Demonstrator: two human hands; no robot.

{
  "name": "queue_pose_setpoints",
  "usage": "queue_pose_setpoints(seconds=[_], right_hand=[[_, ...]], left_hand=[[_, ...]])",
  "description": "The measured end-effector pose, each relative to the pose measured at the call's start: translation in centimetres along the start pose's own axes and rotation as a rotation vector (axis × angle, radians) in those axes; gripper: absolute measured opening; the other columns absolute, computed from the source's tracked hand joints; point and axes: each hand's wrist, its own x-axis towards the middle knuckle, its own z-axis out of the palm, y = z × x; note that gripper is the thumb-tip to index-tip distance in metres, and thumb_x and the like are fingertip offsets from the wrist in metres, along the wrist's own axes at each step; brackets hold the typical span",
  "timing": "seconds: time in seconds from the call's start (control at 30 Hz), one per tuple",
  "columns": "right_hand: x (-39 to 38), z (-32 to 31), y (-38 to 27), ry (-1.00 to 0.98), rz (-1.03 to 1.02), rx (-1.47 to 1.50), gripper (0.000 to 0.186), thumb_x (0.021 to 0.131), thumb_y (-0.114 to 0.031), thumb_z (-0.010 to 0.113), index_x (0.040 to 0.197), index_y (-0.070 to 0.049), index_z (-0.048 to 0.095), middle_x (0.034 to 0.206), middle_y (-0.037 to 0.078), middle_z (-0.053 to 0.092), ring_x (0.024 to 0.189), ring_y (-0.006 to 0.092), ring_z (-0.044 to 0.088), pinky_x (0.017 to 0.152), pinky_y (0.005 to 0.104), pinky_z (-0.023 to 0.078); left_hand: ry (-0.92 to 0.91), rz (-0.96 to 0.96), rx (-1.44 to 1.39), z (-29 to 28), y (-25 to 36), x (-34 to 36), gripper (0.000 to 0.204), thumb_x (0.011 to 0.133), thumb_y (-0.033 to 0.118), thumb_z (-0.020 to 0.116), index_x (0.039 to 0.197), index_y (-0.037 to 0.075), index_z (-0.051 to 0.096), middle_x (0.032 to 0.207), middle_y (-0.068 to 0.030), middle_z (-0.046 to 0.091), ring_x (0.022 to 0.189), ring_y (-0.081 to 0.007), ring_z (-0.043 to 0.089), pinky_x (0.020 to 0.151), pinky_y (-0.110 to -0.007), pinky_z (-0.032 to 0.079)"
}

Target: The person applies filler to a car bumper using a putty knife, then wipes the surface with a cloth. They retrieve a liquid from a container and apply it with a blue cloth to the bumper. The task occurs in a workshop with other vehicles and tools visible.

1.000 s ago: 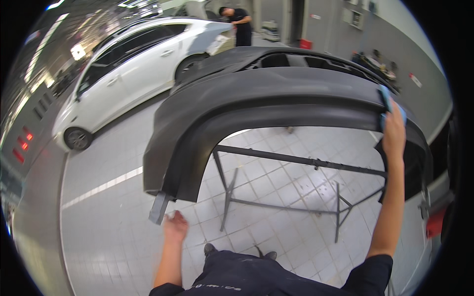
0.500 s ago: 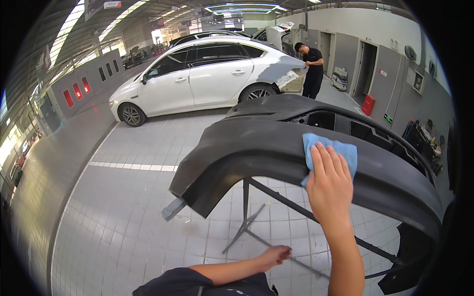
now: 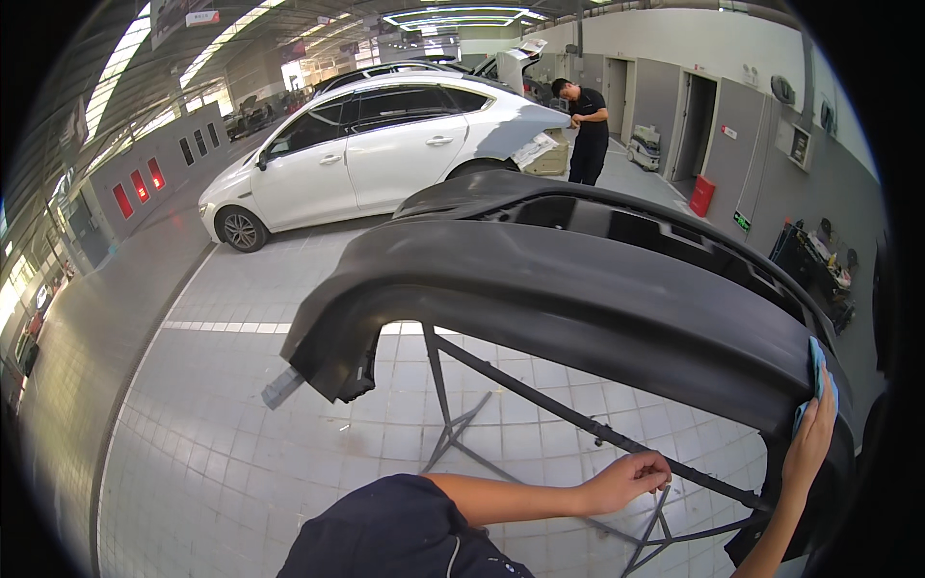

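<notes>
The grey bumper (image 3: 597, 289) rests across a metal stand (image 3: 540, 424) in front of you. It looks bulky but light and bendy, smooth-skinned, so steady it at a stiff edge, not the thin end. Your left hand (image 3: 631, 479) hangs loosely curled under it, holding nothing. Your right hand (image 3: 812, 435) presses a blue cloth (image 3: 817, 371) flat against the bumper's right end, fingers spread.

Dark navy short-sleeve shirt (image 3: 405, 530) w/ thin white stripe; forearms, hands bare.
</notes>
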Motion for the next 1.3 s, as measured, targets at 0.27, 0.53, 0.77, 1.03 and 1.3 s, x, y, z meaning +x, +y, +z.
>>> queue_pose_setpoints(seconds=[0.27, 0.53, 0.77, 1.03, 1.3], right_hand=[[-0.6, -0.6, 17.1, -0.079, -0.080, -0.033, 0.022, 0.093, -0.015, 0.051, 0.109, -0.004, 0.062, 0.111, 0.017, 0.064, 0.099, 0.0373, 0.061, 0.083, 0.0455, 0.049], [-3.3, -3.6, 28.9, -0.035, 0.086, -0.230, 0.019, 0.082, -0.011, 0.064, 0.097, -0.002, 0.071, 0.110, 0.015, 0.064, 0.110, 0.0305, 0.059, 0.097, 0.0407, 0.045], [-7.9, -9.8, 37.1, -0.327, 0.205, 0.205, 0.036, 0.098, -0.018, 0.045, 0.127, 0.003, 0.050, 0.122, 0.020, 0.058, 0.118, 0.0361, 0.054, 0.101, 0.0436, 0.043], [-15.1, -12.4, 44.0, -0.333, 0.174, 0.498, 0.056, 0.101, -0.023, 0.037, 0.148, 0.007, 0.029, 0.157, 0.024, 0.026, 0.146, 0.0370, 0.025, 0.120, 0.0429, 0.020], [-27.8, -7.7, 57.1, -0.381, 0.595, 0.840, 0.055, 0.101, -0.024, 0.033, 0.151, -0.002, 0.030, 0.148, 0.024, 0.042, 0.135, 0.0410, 0.042, 0.112, 0.0404, 0.033]], left_hand=[[0.213, -0.210, 0.220, 10.4, -8.2, 0.2, 0.019, 0.096, 0.018, 0.061, 0.104, 0.001, 0.064, 0.095, -0.0055, 0.065, 0.089, -0.0151, 0.062, 0.084, -0.030, 0.050], [0.457, -0.325, 0.009, 23.1, -14.6, -0.8, 0.012, 0.099, 0.017, 0.056, 0.104, 0.006, 0.060, 0.092, -0.0019, 0.061, 0.081, -0.0113, 0.056, 0.070, -0.025, 0.046], [0.351, -0.424, 0.087, 29.5, -22.4, 6.6, 0.020, 0.100, 0.022, 0.059, 0.106, 0.003, 0.061, 0.095, -0.0036, 0.065, 0.084, -0.0111, 0.059, 0.073, -0.025, 0.047], [0.208, 0.105, 0.036, 45.2, -23.5, 20.3, 0.067, 0.101, 0.059, 0.035, 0.141, 0.005, 0.034, 0.132, -0.0108, 0.047, 0.117, -0.0213, 0.048, 0.098, -0.035, 0.038], [0.524, 0.249, 0.314, 50.1, -23.5, 23.4, 0.072, 0.105, 0.055, 0.019, 0.153, 0.001, 0.021, 0.153, -0.0137, 0.035, 0.139, -0.0253, 0.035, 0.115, -0.038, 0.026]])
